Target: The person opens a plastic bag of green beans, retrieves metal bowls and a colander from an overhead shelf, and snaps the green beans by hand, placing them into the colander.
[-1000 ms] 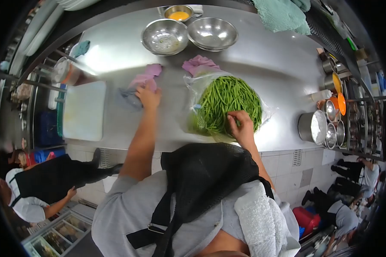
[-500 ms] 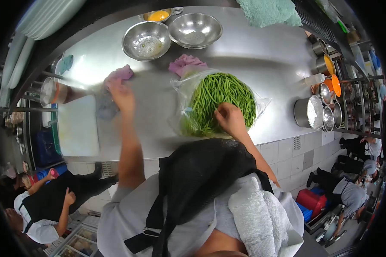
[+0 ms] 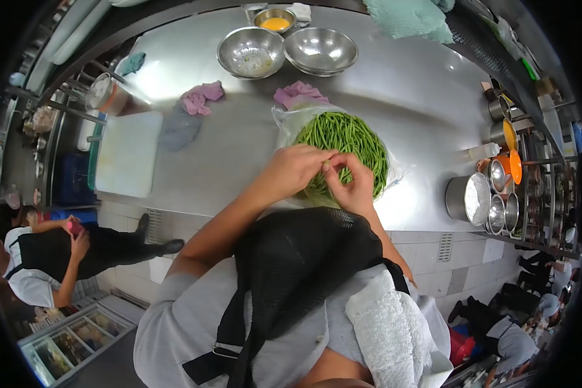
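A large heap of green beans lies in an open clear plastic bag on the steel table. Over the near side of the heap, my left hand and my right hand meet at the fingertips. Both hands are pinched closed; whatever is between the fingers is too small to make out. A pink cloth lies just behind the bag. Farther left, a second pink cloth rests against a grey cloth, with no hand on it.
Two steel bowls and a smaller bowl of yellow liquid stand at the back. A white cutting board is at the left. Pots and a squeeze bottle stand right. Other people are beyond both sides.
My left hand has let go of the left pink cloth and come right to my right hand over the beans. That cloth now lies flat farther left than at first.
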Motion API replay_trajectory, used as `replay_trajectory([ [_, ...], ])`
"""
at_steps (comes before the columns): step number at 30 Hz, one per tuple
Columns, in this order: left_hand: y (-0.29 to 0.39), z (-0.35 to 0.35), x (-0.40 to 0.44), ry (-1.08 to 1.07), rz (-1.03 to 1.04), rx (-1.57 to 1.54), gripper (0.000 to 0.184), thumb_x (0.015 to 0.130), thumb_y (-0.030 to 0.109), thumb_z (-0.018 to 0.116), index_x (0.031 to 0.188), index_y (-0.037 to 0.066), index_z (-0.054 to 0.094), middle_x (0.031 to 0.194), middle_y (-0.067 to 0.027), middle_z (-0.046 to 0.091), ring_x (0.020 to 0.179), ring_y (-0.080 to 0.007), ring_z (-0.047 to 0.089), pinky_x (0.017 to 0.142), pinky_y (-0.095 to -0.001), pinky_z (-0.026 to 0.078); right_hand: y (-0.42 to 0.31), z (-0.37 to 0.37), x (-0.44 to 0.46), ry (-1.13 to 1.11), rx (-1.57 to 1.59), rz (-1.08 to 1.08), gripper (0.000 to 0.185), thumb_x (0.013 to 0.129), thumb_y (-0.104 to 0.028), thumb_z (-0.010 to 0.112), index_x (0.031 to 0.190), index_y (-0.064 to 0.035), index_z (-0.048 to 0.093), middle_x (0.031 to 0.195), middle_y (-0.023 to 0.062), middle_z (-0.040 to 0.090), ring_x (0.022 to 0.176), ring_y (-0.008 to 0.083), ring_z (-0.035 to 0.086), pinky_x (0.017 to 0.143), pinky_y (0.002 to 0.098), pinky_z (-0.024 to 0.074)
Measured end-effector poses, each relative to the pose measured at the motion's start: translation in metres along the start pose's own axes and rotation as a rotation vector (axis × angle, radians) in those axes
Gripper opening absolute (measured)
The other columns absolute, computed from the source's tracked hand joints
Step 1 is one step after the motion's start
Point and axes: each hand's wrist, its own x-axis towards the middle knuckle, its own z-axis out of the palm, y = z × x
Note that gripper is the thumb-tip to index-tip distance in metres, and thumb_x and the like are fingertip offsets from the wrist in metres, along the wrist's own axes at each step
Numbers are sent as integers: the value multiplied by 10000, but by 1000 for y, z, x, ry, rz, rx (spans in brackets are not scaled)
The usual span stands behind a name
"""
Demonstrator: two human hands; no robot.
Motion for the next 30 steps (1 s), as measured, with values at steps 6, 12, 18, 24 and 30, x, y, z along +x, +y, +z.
replay_trajectory([
  [6,-1,3,-37,-380,-113,427,168,901,175,642,972,36,705,877,-120,704,849,-353,655,761,-469,510,7,1,-24,-431,-207,161,209,916,-181,670,971,21,670,852,237,686,762,398,680,701,421,543],
  [12,-6,1,-58,-517,-252,498,150,899,168,626,914,38,700,872,-143,706,864,-363,667,764,-483,512,25,25,-39,-455,-136,116,199,904,-155,626,916,40,662,820,269,669,791,457,660,728,509,519],
  [18,-3,1,-62,-626,-248,543,238,830,278,651,963,115,762,876,-168,725,865,-385,697,747,-498,535,22,30,-38,-476,-304,133,261,871,-290,672,845,-31,688,752,218,674,732,448,657,681,519,526],
  [24,-16,9,-81,-357,-257,437,205,774,234,615,816,83,746,763,-174,704,764,-393,695,659,-508,534,29,51,-43,-342,-159,220,277,904,-191,690,789,48,611,584,131,512,589,142,455,539,355,415],
  [30,-16,4,-97,-180,-224,352,225,873,216,556,808,35,674,748,-188,671,737,-397,664,635,-499,498,62,61,-42,-277,193,204,107,888,-29,615,802,34,622,631,41,540,619,85,436,555,276,359],
])
